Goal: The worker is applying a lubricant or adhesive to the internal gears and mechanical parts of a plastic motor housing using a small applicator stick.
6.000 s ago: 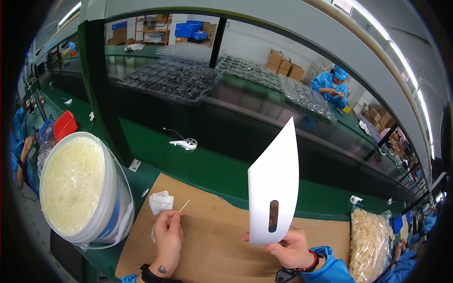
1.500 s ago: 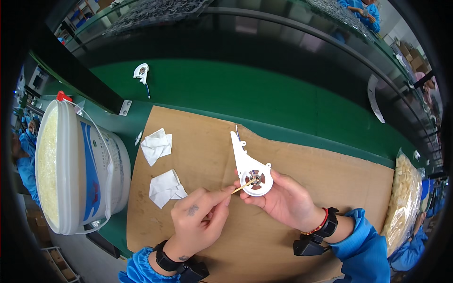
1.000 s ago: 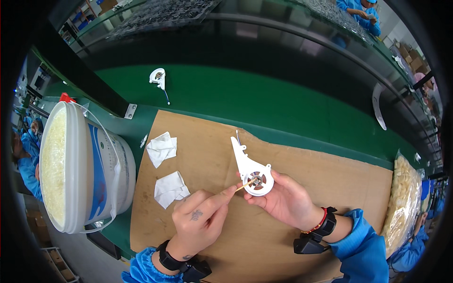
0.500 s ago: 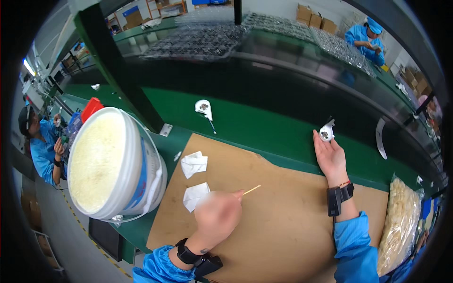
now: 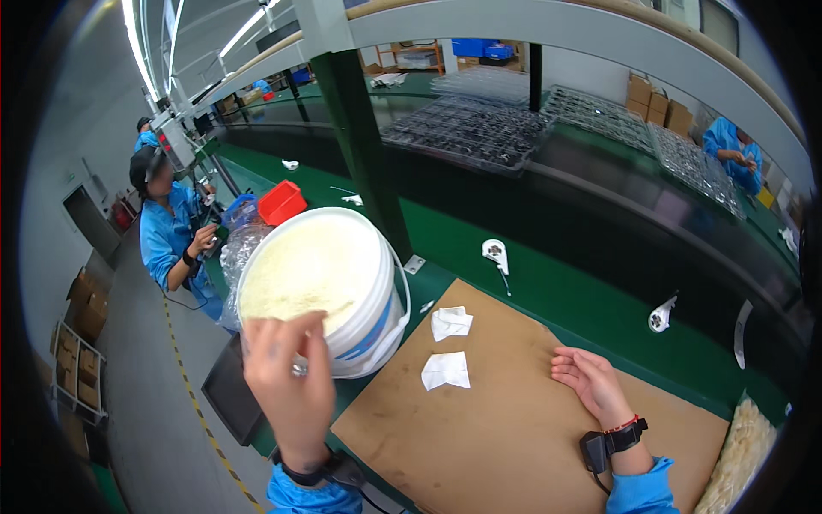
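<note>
My left hand (image 5: 291, 377) is raised over the near edge of a white bucket (image 5: 364, 321) of pale yellow, grainy paste (image 5: 312, 261). Its fingers are bent together; the wooden stick seen earlier cannot be made out. A small dark groove marks the paste by the fingertips. Over the cardboard sheet (image 5: 505, 428), my right hand (image 5: 591, 381) is empty, with loosely curled fingers apart from the thumb. Beyond it, a white rounded plastic part (image 5: 660, 315) with a dark stem lies on the green bench. A similar white part (image 5: 495, 254) lies farther left.
Two folded white wipes (image 5: 447, 371) lie on the cardboard. A green post (image 5: 364, 146) rises behind the bucket, near a red bin (image 5: 282, 202). At right are a curved white strip (image 5: 742, 334) and a bag of pale pieces (image 5: 741, 454). A co-worker (image 5: 175, 231) is at left.
My left hand has gone from the cardboard to the bucket. My right hand has let go of the white part, now on the bench, and drawn back. The view has swung left.
</note>
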{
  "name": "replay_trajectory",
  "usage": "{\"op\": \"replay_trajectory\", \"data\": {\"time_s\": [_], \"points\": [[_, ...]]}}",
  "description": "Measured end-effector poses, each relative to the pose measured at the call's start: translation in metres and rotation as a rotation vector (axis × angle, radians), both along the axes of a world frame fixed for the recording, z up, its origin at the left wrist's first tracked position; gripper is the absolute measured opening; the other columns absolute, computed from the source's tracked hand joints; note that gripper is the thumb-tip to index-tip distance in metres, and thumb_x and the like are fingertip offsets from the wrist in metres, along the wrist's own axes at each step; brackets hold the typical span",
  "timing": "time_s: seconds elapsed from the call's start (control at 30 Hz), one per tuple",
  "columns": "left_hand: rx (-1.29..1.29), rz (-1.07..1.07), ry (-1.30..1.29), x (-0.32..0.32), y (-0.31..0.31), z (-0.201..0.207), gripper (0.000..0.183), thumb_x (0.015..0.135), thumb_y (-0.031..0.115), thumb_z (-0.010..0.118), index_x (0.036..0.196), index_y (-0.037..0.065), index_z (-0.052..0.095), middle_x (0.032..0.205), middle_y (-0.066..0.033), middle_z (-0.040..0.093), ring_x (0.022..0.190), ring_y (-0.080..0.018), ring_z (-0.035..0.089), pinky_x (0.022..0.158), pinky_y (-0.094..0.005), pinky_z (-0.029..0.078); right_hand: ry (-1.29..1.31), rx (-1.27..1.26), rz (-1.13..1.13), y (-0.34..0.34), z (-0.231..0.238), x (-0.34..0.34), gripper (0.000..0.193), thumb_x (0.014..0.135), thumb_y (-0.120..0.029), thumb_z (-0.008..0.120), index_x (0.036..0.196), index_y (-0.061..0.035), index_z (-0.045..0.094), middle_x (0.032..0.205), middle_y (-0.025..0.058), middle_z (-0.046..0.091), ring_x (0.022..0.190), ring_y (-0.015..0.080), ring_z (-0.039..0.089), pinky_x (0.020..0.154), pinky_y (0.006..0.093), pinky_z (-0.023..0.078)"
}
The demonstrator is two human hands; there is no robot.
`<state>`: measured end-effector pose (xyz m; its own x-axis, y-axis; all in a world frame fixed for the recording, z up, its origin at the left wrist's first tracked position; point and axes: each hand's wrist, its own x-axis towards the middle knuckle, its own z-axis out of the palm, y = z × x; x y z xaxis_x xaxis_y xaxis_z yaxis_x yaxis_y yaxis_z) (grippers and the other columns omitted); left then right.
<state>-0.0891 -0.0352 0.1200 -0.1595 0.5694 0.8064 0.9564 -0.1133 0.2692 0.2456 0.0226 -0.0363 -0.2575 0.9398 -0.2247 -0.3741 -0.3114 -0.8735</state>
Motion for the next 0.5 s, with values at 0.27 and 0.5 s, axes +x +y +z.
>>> {"op": "replay_trajectory", "data": {"time_s": [0.27,0.5], "points": [[-0.16,0.096,0.103,-0.045,0.02,0.0,0.005,0.072,-0.001,0.064,0.076,0.0,0.067,0.062,-0.0107,0.052,0.067,-0.0252,0.047,0.061,-0.035,0.039,0.106,-0.013,-0.038,0.003,-0.003,0.002,0.029,0.097,-0.013,0.045,0.113,0.0079,0.055,0.097,0.0133,0.062,0.091,0.0209,0.062,0.087,0.033,0.052],[-0.201,0.115,0.119,-0.044,0.025,-0.002,0.007,0.071,0.001,0.064,0.076,0.0,0.068,0.062,-0.0131,0.054,0.067,-0.0277,0.049,0.063,-0.0365,0.04,0.119,-0.005,-0.047,0.002,-0.004,0.002,0.027,0.096,-0.013,0.046,0.112,0.007,0.055,0.097,0.0127,0.061,0.091,0.0205,0.061,0.087,0.033,0.051]]}}
